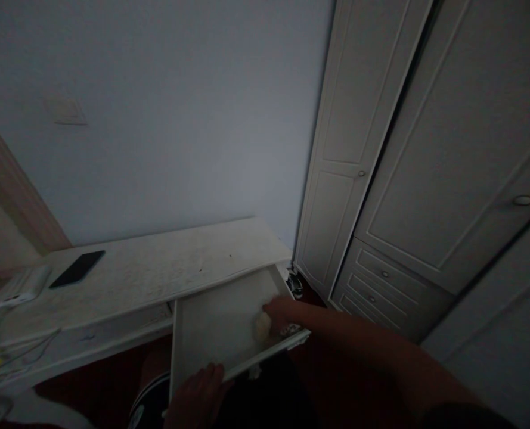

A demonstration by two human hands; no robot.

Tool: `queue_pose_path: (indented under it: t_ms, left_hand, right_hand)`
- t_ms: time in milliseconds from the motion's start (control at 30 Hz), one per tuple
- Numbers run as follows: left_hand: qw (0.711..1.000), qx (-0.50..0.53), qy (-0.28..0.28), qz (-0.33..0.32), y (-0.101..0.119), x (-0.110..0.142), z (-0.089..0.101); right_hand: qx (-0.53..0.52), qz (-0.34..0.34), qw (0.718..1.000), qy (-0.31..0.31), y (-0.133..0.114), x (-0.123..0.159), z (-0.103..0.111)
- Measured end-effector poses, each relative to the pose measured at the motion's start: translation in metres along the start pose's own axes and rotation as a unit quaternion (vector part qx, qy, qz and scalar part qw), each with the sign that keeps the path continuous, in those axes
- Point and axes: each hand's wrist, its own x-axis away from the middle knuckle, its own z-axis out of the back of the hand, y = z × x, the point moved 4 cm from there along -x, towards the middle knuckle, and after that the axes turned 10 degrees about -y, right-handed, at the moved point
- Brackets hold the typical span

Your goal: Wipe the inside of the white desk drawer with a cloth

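In the head view, we have the drawer (215, 333) pulled out from under the white surface (193, 256). Our right hand (280, 317) holds a pale wad (262, 328), perhaps a cloth or sponge, against the drawer's floor toward its right side; the fingers close around it. Our left hand (201, 390) curls over the drawer's front edge near the left corner, its thumb hidden. Something small and patterned (290, 329) shows by our right wrist, too dim to name.

The drawer hangs far out, so we judge that leaning on its front could tip it or work it off its runners. Pressing hard with the wad could jolt it, too. If it slid inward suddenly, our right forearm, which crosses the side wall, might get pinched against the surface.
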Motion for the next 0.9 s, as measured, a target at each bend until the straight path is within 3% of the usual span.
queue_pose_path:
  t_ms: [100, 200, 333, 467, 533, 633, 733, 900]
  left_hand:
    - [1.0, 0.015, -0.01, -0.011, -0.002, 0.001, -0.003]
    - [1.0, 0.015, -0.021, -0.015, -0.002, 0.001, -0.007]
    - [0.999, 0.028, -0.039, 0.013, -0.003, -0.001, -0.011]
    - [0.999, 0.029, -0.035, 0.017, -0.002, -0.002, -0.009]
    - [0.998, 0.037, -0.045, 0.016, -0.002, -0.002, -0.009]
    - [0.995, 0.063, -0.073, 0.03, -0.003, -0.002, -0.011]
    - [0.992, 0.077, -0.087, 0.047, -0.003, -0.003, -0.01]
    - [0.99, 0.061, -0.118, 0.041, 0.002, -0.008, -0.003]
  right_hand:
    - [0.072, 0.018, 0.996, -0.044, 0.001, 0.015, 0.0]
    - [0.084, 0.022, 0.996, -0.029, -0.004, 0.032, 0.007]
    - [0.034, 0.008, 0.999, 0.025, 0.005, 0.068, 0.029]
    - [-0.099, -0.048, 0.987, 0.117, 0.045, 0.117, 0.046]
    - [-0.17, -0.065, 0.968, 0.173, 0.067, 0.141, 0.04]
    - [-0.234, -0.067, 0.944, 0.222, 0.081, 0.162, 0.01]
    - [-0.212, -0.051, 0.95, 0.224, 0.058, 0.159, -0.028]
    - [-0.157, -0.023, 0.973, 0.169, -0.029, 0.117, -0.062]
